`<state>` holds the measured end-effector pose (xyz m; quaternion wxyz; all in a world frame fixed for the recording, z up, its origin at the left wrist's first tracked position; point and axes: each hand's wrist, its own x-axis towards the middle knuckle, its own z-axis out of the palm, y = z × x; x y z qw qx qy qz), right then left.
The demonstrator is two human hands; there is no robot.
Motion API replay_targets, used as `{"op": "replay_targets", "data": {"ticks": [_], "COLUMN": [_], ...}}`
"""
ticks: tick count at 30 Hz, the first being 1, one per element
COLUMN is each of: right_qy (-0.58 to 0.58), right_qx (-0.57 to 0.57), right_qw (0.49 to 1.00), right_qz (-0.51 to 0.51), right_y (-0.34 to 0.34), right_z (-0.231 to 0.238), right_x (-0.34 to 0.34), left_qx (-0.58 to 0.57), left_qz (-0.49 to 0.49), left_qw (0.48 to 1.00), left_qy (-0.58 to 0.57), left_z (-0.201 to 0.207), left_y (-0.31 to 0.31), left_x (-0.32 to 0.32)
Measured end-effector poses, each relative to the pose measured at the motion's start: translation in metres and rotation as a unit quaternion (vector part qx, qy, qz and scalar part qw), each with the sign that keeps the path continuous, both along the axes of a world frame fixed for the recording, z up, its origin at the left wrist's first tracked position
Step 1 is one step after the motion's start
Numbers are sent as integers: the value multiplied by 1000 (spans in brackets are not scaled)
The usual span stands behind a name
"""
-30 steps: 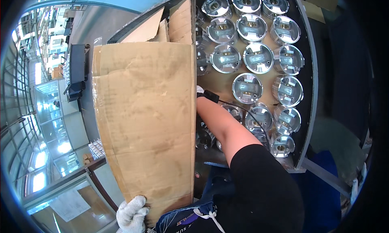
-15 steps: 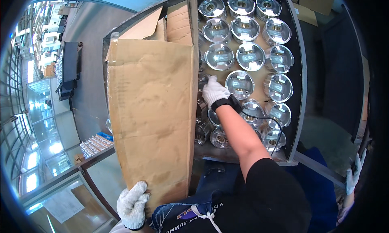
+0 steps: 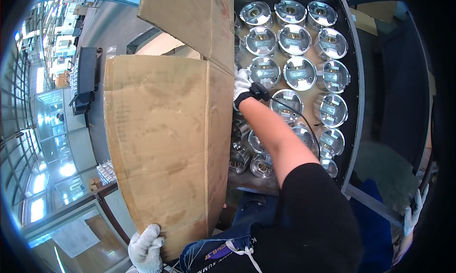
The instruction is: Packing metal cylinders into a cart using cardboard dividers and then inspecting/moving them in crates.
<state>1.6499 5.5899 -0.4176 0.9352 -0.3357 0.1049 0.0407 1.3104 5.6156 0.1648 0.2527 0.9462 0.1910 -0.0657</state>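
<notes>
Two grips on the go, and only one of them I can vouch for. My left grip (image 3: 146, 249), in a white knit glove, is curled around the bottom edge of a big, creased tan cardboard sheet (image 3: 161, 130) that spreads up and to the right from there. My right grip (image 3: 242, 83), same kind of glove, is tucked in by the sheet's right edge. The sheet hides part of it, so I honestly can't tell if the fingers are closed on anything.

The shiny silver, round metal pistons (image 3: 299, 73) stand in rows mostly to the right of that grip, with one just beside it, inside a dark, metal-walled bin (image 3: 355, 83) with tan lining (image 3: 308, 102) underneath.

What'd worry me: the left grip only has one corner area, so if it slipped, the sheet could sag onto my right wrist or scrape the pistons below it. Working half blind behind that edge, I could bump a neighbouring piston and ding its rim against the next. Also, the thin black cable (image 3: 302, 116) trailing from my right wrist runs across the pistons, so a quick pull back might snag one and tip it.
</notes>
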Motion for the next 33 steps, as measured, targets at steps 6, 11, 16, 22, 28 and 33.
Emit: {"op": "replay_targets", "data": {"ticks": [6, 11, 16, 22, 28, 33], "right_qy": [-71, -107, -144, -49, -34, -39], "right_qx": [-352, -464, -780, -844, -811, -808], "right_qw": [921, 861, 563, 414, 437, 542], "right_qz": [153, 179, 234, 338, 387, 228], "right_y": [19, -6, -106, -145, -132, -174], "right_z": [42, 47, 206, 179, 183, 229], "right_x": [-26, -30, -38, -27, -34, -33], "left_qx": [-3, -33, -9, -39, -53, -56], "left_qz": [46, 39, 47, 26, 16, -3], "left_qw": [999, 999, 999, 999, 998, 998], "left_qy": [-7, 7, 3, 28, 33, 14], "left_z": [5, 1, 1, -8, -12, -16], "left_y": [-2, 2, 1, 6, 5, 8], "left_x": [-9, -1, 1, 9, 10, 7]}}
